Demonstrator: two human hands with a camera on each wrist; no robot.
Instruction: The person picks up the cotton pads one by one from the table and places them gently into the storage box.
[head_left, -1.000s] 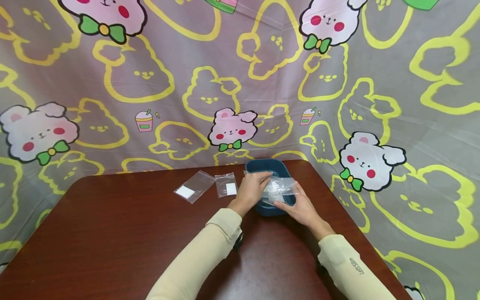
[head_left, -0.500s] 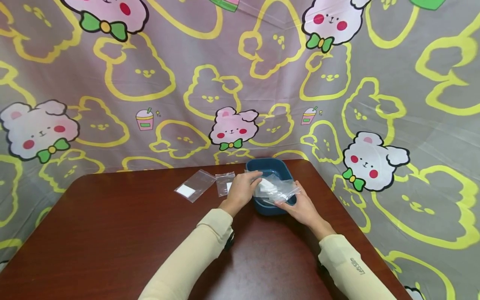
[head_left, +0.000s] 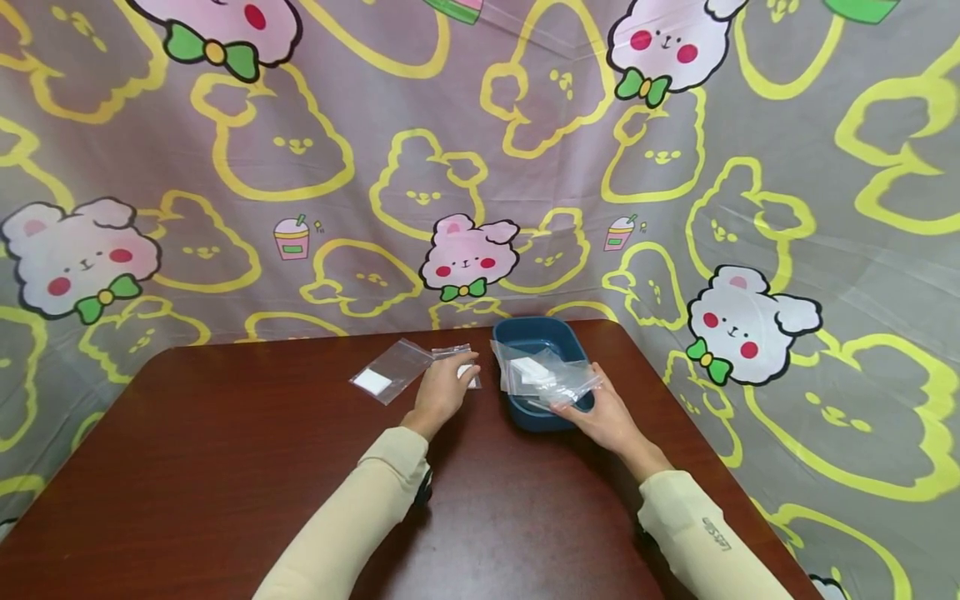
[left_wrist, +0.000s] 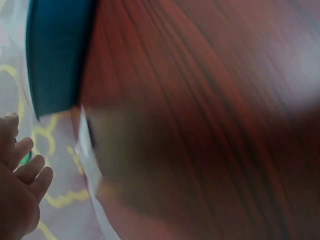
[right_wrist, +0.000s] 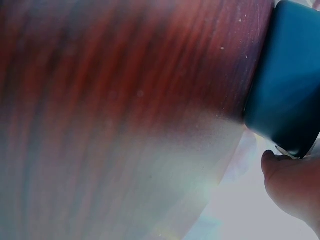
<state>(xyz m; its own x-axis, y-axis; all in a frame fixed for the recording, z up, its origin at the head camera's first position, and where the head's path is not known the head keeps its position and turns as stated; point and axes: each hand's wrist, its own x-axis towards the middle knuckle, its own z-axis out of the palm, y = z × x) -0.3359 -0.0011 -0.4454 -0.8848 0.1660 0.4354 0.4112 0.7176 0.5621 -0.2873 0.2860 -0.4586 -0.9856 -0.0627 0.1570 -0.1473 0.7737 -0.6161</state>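
In the head view my right hand pinches the right end of several clear zip bags with white pieces inside. They lie spread over a dark blue plastic bin. My left hand is left of the bin, fingers loosely extended over a small zip bag and partly hiding its white piece. Beside it, a larger zip bag lies flat with a white piece in one corner. The left wrist view shows the left hand's fingers apart from the bin; the right wrist view shows my right thumb at the bin's rim.
A brown wooden table carries the bin near its far right corner. Behind and to the right hangs a patterned cloth, close to the table edges.
My left hand has left the bags over the bin and moved left to the small zip bag. The bags fanned out flatter; my right hand has stayed in place.
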